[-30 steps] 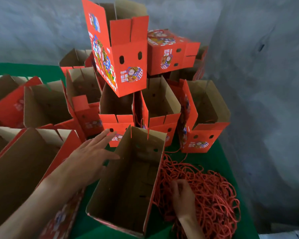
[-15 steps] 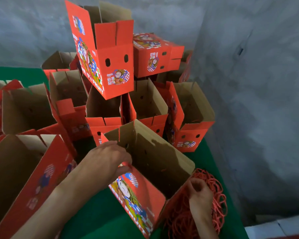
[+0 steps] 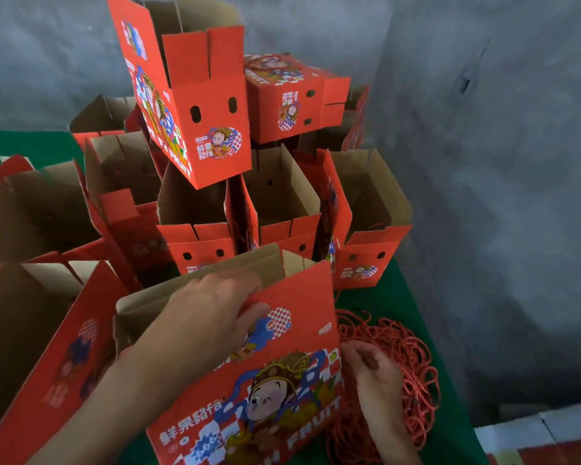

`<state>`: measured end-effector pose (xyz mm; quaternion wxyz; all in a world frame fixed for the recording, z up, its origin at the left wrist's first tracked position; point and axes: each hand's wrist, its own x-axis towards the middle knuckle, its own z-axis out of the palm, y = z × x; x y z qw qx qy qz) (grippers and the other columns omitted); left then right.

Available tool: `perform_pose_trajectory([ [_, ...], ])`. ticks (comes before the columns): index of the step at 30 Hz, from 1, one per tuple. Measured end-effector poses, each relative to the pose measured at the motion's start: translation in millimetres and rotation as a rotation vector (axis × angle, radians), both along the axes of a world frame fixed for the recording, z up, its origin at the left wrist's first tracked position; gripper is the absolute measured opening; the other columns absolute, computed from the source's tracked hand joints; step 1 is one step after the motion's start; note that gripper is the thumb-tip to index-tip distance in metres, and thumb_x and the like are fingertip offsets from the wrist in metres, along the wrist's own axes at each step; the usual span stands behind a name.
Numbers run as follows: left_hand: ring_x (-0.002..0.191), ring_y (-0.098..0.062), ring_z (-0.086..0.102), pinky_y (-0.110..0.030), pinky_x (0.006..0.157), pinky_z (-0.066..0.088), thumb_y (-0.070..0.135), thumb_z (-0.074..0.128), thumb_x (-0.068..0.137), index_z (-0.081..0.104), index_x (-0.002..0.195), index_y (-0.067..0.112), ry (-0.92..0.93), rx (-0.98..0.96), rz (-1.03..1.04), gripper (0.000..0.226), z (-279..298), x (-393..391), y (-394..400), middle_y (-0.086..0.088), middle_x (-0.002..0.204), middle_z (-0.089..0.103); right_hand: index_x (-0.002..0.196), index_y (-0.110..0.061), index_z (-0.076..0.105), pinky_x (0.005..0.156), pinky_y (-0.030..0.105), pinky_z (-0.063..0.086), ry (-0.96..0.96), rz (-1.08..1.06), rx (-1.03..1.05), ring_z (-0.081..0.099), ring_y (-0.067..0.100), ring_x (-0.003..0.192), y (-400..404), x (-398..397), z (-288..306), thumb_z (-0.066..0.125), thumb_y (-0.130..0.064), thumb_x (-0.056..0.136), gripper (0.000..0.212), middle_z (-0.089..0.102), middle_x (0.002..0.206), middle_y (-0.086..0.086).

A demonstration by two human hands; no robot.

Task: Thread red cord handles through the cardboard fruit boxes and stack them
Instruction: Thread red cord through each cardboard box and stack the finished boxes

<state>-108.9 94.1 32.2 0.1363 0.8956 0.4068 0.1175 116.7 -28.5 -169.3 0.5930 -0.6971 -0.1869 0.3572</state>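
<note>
A red cardboard fruit box (image 3: 282, 374) with a cartoon figure on its side stands tilted in front of me. My left hand (image 3: 212, 317) grips its upper edge, fingers curled over the rim and thumb on the printed face. To its right lies a tangled pile of red cord (image 3: 406, 374) on the green table. My right hand (image 3: 371, 374) rests in that pile just beside the box's right edge, fingers curled into the cords. Whether it holds a single cord is unclear.
A stack of open red boxes (image 3: 275, 203) rises behind, with two boxes (image 3: 198, 105) perched on top. More open boxes (image 3: 41, 330) stand at the left. A grey wall (image 3: 483, 196) closes the right side. The green table edge (image 3: 450, 431) runs near the cord pile.
My left hand went from reaching to gripping the box, and turned it so the printed side faces me. My right hand stayed in the cord pile.
</note>
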Motion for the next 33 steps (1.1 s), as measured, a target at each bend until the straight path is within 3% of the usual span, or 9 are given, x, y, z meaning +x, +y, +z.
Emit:
perform_pose_trajectory([
  [5, 0.080, -0.004, 0.050, -0.019, 0.063, 0.034, 0.047, 0.047, 0.100, 0.040, 0.090, 0.037, 0.021, -0.043, 0.116, 0.016, -5.0, 8.5, -4.4, 0.017, 0.090, 0.049, 0.097, -0.019, 0.070, 0.084, 0.022, 0.060, 0.041, 0.092, 0.223, 0.076, 0.024, 0.095, 6.8, -13.8, 18.9, 0.083, -0.038, 0.084, 0.026, 0.077, 0.097, 0.009],
  [9, 0.076, -0.006, 0.047, -0.018, 0.056, 0.026, 0.042, 0.051, 0.100, 0.037, 0.085, 0.033, 0.053, -0.061, 0.191, 0.022, -12.6, 10.3, -0.6, 0.014, 0.084, 0.045, 0.133, -0.036, 0.064, 0.094, 0.029, 0.058, 0.054, 0.412, 0.234, 0.073, 0.023, 0.106, 17.0, -37.4, 25.9, 0.078, -0.045, 0.091, 0.045, 0.076, 0.106, 0.007],
  [13, 0.069, -0.009, 0.044, -0.024, 0.057, 0.028, 0.036, 0.054, 0.099, 0.029, 0.071, 0.029, 0.096, -0.096, 0.232, 0.038, -28.9, 10.2, 0.9, 0.012, 0.077, 0.040, 0.097, -0.031, 0.081, 0.082, 0.034, 0.059, 0.013, 0.385, 0.193, 0.075, 0.020, 0.090, 28.2, -56.0, 25.9, 0.075, -0.033, 0.092, 0.009, 0.077, 0.096, 0.005],
  [15, 0.063, -0.007, 0.041, -0.019, 0.052, 0.024, 0.037, 0.055, 0.098, 0.030, 0.070, 0.030, 0.090, -0.125, 0.240, 0.039, -33.0, 9.5, 0.5, 0.012, 0.074, 0.041, 0.085, -0.021, 0.080, 0.075, 0.041, 0.060, 0.038, 0.335, 0.151, 0.073, 0.023, 0.080, 35.6, -60.4, 24.8, 0.078, -0.022, 0.092, 0.007, 0.076, 0.086, 0.009],
  [18, 0.059, -0.004, 0.041, -0.016, 0.049, 0.022, 0.037, 0.057, 0.096, 0.032, 0.068, 0.029, 0.095, -0.108, 0.264, 0.038, -31.4, 5.9, 0.1, 0.011, 0.070, 0.043, 0.088, -0.012, 0.073, 0.081, 0.045, 0.060, -0.021, 0.340, 0.097, 0.073, 0.024, 0.083, 42.9, -62.1, 25.9, 0.075, -0.020, 0.095, 0.011, 0.075, 0.086, 0.007],
  [20, 0.056, -0.004, 0.043, -0.016, 0.044, 0.025, 0.037, 0.059, 0.094, 0.035, 0.067, 0.028, 0.093, -0.098, 0.285, 0.038, -28.8, 2.6, 0.2, 0.010, 0.068, 0.046, 0.099, -0.015, 0.071, 0.082, 0.043, 0.060, 0.010, 0.346, 0.109, 0.073, 0.024, 0.084, 44.8, -63.4, 27.0, 0.074, -0.019, 0.096, 0.006, 0.075, 0.089, 0.006],
  [23, 0.052, -0.002, 0.047, -0.015, 0.040, 0.035, 0.038, 0.063, 0.092, 0.040, 0.064, 0.028, 0.089, -0.122, 0.279, 0.037, -27.2, 0.6, 0.7, 0.009, 0.064, 0.050, 0.119, -0.025, 0.075, 0.083, 0.033, 0.059, 0.005, 0.404, 0.099, 0.074, 0.018, 0.090, 47.2, -65.2, 23.7, 0.069, -0.021, 0.100, 0.020, 0.077, 0.101, -0.003],
  [28, 0.064, 0.017, 0.056, -0.004, 0.046, 0.039, 0.037, 0.066, 0.088, 0.044, 0.063, 0.031, 0.044, -0.205, 0.228, 0.035, -32.4, 1.4, -0.7, 0.009, 0.062, 0.056, 0.094, -0.032, 0.083, 0.081, 0.025, 0.058, 0.005, 0.429, 0.082, 0.075, 0.013, 0.093, 52.0, -70.8, 20.8, 0.072, -0.013, 0.096, 0.022, 0.080, 0.099, -0.004],
  [33, 0.070, -0.006, 0.064, -0.016, 0.055, 0.046, 0.044, 0.060, 0.091, 0.049, 0.081, 0.032, 0.070, -0.393, 0.167, 0.019, -48.5, 2.8, 5.6, 0.009, 0.083, 0.063, 0.089, -0.023, 0.079, 0.076, 0.029, 0.058, 0.038, 0.384, 0.057, 0.074, 0.019, 0.084, 51.6, -73.1, 12.3, 0.069, -0.022, 0.100, 0.014, 0.078, 0.090, 0.004],
])
